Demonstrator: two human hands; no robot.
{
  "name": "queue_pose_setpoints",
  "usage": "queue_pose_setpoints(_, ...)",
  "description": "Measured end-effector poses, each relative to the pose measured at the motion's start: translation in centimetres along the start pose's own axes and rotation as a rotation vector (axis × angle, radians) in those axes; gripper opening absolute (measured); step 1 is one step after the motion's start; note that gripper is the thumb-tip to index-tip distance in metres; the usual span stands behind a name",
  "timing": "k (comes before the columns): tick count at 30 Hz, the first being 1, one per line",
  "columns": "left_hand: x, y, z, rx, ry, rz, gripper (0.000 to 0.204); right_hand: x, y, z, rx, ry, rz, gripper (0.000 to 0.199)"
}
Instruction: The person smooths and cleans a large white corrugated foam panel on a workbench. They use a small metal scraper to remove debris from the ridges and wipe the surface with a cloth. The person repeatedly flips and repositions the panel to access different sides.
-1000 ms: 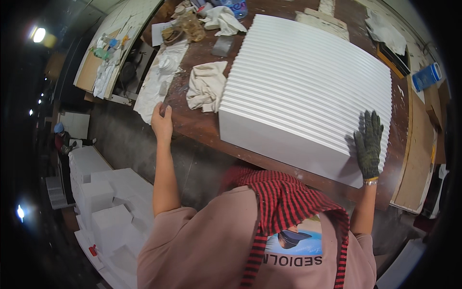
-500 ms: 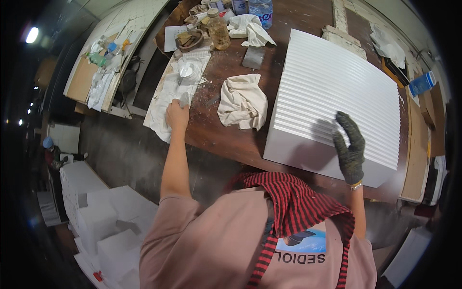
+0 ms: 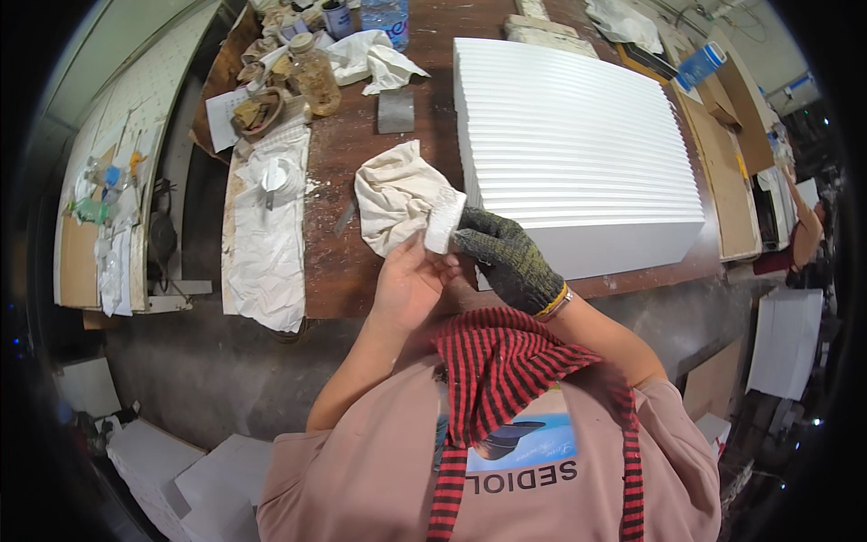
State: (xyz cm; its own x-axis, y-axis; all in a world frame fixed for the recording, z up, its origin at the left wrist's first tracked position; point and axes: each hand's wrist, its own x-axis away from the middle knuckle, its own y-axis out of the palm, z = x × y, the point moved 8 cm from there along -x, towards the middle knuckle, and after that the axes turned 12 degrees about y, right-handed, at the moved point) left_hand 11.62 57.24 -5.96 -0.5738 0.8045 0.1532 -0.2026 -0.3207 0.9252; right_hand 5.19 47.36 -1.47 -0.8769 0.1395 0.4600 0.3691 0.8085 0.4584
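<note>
The hands are meeting over the counter's (image 3: 361, 271) near edge: the bare left hand (image 3: 411, 285) is curling under a small white pad (image 3: 442, 219), and the gloved right hand (image 3: 506, 257) is pinching that pad from the right, so both are gripping it. The pad is touching a crumpled cloth (image 3: 393, 194) lying on the brown top just beyond the fingers. Right of the hands, a large ribbed white panel (image 3: 578, 149) is filling most of the counter, its near corner just beside the glove and its front face sitting near the edge. Bare wood is showing between cloth and panel and toward a grey block (image 3: 395, 110). To the left, a paper sheet (image 3: 271, 235) is hanging over the edge, and a jar (image 3: 316, 77) and bottle (image 3: 384, 16) are crowding the far side.
</note>
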Motion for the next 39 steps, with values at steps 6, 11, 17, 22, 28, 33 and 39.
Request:
queue_pose_setpoints(6,-1.8,-1.7,-0.5,-0.729,0.014,-0.112,0.02,2.4,-2.8,-1.2,-0.145,-0.134,0.241,0.047)
queue_pose_setpoints(11,-6.9,-0.8,1.6,-2.264,0.751,-0.571,0.048,7.9,-9.5,-5.5,0.213,-0.391,0.901,0.036)
queue_pose_setpoints(17,-5.5,-1.6,2.4,-2.205,0.752,-0.392,0.063,6.9,-6.2,-4.4,0.888,-0.676,1.034,0.04)
queue_pose_setpoints(22,-3.0,-1.0,-4.4,-1.866,0.575,-0.655,0.09,3.8,-2.3,-4.2,1.448,-0.686,1.009,0.031)
queue_pose_setpoints(28,-3.3,-2.4,-5.3,-1.846,0.665,-0.589,0.091,8.7,-7.7,-6.6,0.732,-0.763,1.07,0.03)
queue_pose_setpoints(33,-3.5,-3.1,-5.5,-1.9,0.62,-0.591,0.093,2.7,-2.7,-3.1,1.473,-0.704,0.934,0.033)
queue_pose_setpoints(39,-3.4,-2.9,-5.3,-1.881,0.666,-0.566,0.091,10.0,-10.7,-7.9,1.291,-0.736,1.281,0.026)
